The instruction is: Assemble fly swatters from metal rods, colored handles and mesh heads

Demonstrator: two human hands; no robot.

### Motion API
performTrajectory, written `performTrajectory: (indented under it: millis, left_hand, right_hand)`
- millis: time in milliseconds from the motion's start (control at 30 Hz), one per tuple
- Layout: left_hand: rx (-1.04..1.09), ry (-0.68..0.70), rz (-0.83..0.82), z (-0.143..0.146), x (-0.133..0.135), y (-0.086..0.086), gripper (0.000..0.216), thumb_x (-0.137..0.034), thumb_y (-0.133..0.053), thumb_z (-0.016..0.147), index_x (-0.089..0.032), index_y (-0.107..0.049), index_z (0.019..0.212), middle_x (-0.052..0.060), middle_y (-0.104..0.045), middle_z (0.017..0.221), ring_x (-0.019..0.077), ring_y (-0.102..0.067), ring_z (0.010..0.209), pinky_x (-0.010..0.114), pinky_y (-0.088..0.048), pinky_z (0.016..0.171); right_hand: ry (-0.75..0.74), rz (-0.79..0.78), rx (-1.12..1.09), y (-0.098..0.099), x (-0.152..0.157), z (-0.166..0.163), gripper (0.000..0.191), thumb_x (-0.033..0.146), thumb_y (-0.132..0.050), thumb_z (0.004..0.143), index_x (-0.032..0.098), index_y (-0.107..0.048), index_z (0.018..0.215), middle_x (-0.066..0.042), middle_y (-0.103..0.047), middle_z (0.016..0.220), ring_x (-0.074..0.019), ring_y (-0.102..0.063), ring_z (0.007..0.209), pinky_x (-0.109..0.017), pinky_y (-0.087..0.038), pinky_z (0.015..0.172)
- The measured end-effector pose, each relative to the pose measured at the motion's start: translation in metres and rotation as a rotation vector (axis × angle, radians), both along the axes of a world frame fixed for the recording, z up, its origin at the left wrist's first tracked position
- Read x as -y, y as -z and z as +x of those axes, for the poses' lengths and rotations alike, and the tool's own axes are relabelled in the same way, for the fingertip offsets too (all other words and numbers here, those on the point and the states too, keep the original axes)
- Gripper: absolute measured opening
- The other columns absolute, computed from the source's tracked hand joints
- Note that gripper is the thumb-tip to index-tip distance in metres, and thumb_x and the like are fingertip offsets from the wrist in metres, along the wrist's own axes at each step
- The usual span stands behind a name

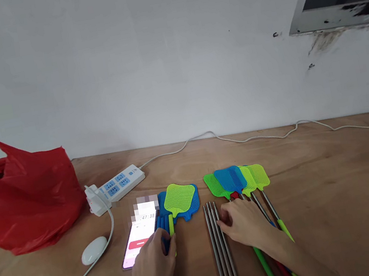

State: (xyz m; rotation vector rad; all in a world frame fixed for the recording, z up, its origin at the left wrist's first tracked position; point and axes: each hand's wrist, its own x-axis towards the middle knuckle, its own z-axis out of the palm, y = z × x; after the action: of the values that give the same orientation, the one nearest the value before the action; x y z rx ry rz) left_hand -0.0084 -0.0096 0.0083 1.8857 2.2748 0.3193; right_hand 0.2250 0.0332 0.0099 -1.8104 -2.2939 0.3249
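My left hand (155, 263) rests on the table with its fingers curled around the handles of a small pile of swatter heads (180, 201), a green one on top of blue ones. My right hand (246, 228) lies palm down with its fingertips touching the top of several loose metal rods (219, 246) laid side by side. Beneath and behind that hand lies a fan of assembled fly swatters (236, 180), green and blue heads with metal shafts and coloured grips.
A phone (140, 237) with a lit screen lies left of the left hand. A white power strip (116, 187), its cable and a white mouse (94, 250) sit further left. A red plastic bag (19, 193) stands at the far left. A white wall rises behind the wooden table (339, 187).
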Motion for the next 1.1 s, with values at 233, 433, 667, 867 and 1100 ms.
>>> performTrajectory:
  millis: [233, 433, 667, 867, 1100]
  left_hand:
    - [-0.030, -0.012, -0.033, 0.006, 0.001, -0.004, 0.021, -0.036, -0.055, 0.089, -0.021, -0.058, 0.074, 0.003, -0.066, 0.065, 0.0224, -0.064, 0.059, 0.024, -0.028, 0.050]
    - [-0.006, -0.042, -0.025, 0.009, 0.001, -0.008, 0.025, -0.039, -0.058, 0.085, -0.022, -0.060, 0.066, 0.003, -0.067, 0.059, 0.0231, -0.064, 0.055, 0.024, -0.028, 0.047]
    - [0.121, -0.068, 0.036, 0.006, 0.013, 0.003, 0.024, -0.039, -0.058, 0.079, -0.023, -0.060, 0.062, 0.000, -0.062, 0.053, 0.0206, -0.062, 0.052, 0.023, -0.030, 0.045]
    - [0.368, 0.127, 0.219, 0.014, 0.028, 0.010, 0.019, -0.034, -0.055, 0.083, -0.022, -0.058, 0.068, -0.003, -0.062, 0.057, 0.0148, -0.058, 0.048, 0.022, -0.039, 0.047]
    - [0.490, 0.285, 0.288, 0.037, 0.029, 0.020, 0.011, -0.026, -0.054, 0.086, -0.022, -0.058, 0.077, -0.004, -0.063, 0.062, 0.0126, -0.059, 0.050, 0.019, -0.044, 0.048]
  right_hand:
    - [0.044, -0.023, 0.047, -0.002, -0.002, -0.008, 0.017, 0.028, -0.064, 0.076, 0.019, -0.069, 0.063, -0.013, -0.073, 0.070, -0.0293, -0.069, 0.069, -0.031, -0.030, 0.054]
    - [0.094, -0.018, -0.068, -0.002, -0.008, -0.009, 0.017, 0.026, -0.068, 0.066, 0.020, -0.062, 0.052, -0.013, -0.070, 0.063, -0.0298, -0.066, 0.067, -0.031, -0.031, 0.054]
    - [0.063, -0.042, -0.559, -0.008, -0.019, 0.009, 0.029, 0.020, -0.058, 0.067, 0.022, -0.042, 0.044, 0.004, -0.045, 0.044, -0.0136, -0.044, 0.048, -0.027, -0.024, 0.051]
    - [0.115, -0.117, -1.158, 0.000, -0.020, 0.012, 0.024, 0.038, -0.058, 0.076, 0.021, -0.049, 0.060, 0.007, -0.041, 0.054, -0.0099, -0.038, 0.048, -0.022, -0.027, 0.045]
    - [0.305, -0.158, -1.636, 0.013, -0.023, 0.007, 0.031, 0.050, -0.067, 0.077, 0.021, -0.056, 0.074, 0.005, -0.051, 0.055, -0.0092, -0.043, 0.043, -0.020, -0.033, 0.038]
